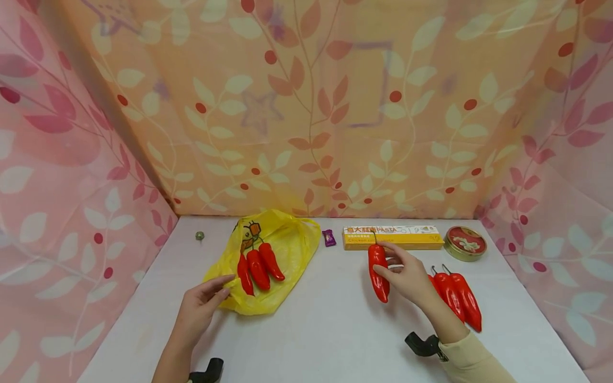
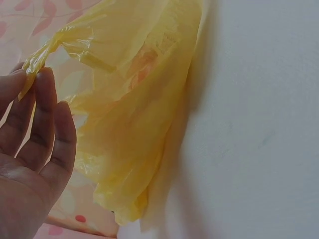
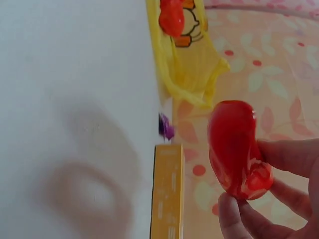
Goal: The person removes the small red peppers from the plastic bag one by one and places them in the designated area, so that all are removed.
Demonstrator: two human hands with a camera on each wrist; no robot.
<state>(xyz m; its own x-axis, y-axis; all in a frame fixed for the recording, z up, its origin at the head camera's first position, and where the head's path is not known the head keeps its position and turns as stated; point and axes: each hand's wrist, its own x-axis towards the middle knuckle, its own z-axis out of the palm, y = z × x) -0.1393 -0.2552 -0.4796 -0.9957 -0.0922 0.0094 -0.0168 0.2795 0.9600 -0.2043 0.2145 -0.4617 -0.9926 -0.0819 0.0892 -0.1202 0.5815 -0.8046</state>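
Note:
A yellow plastic bag lies on the white table with three red peppers resting on it. My left hand pinches the bag's near edge between thumb and fingertips. My right hand holds one red pepper lifted above the table, right of the bag; that held pepper fills the right wrist view. Two more red peppers lie on the table just right of my right wrist.
A long yellow pasta box lies at the back, with a round red tin to its right and a small purple candy to its left. A small dark knob sits at the back left. Patterned cloth walls enclose the table.

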